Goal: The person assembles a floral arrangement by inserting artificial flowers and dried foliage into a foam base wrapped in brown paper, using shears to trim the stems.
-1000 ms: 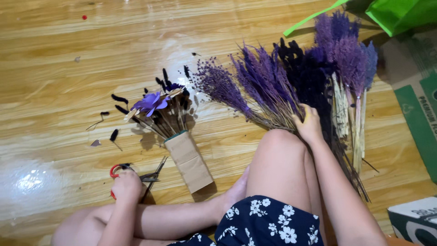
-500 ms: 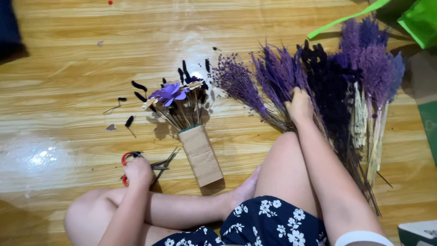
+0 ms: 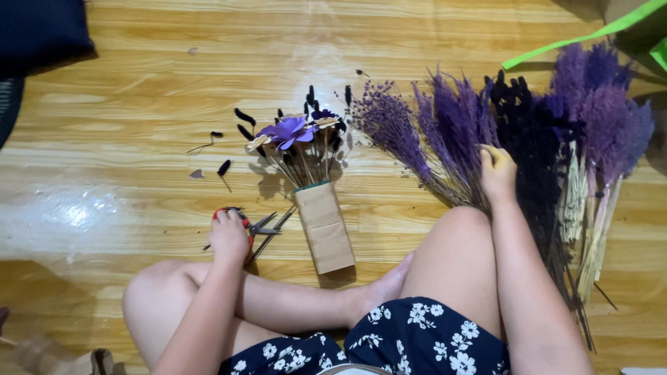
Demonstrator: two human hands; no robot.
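My left hand (image 3: 229,236) closes on red-handled scissors (image 3: 251,226), blades at three o'clock. My right hand (image 3: 497,173) grips dried purple stems (image 3: 455,149) fanning toward eleven o'clock.

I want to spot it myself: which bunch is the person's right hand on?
Start at the row of dried purple bunches on the wooden floor. The right hand rests on the spiky violet bunch, between the paler lavender sprigs and the near-black stems.

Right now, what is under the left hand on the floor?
Under the left hand lie red-handled scissors: a bit of red handle shows at the fingers, and the metal blades stick out toward the brown paper-wrapped bouquet. The rest of the handles is covered by the hand.
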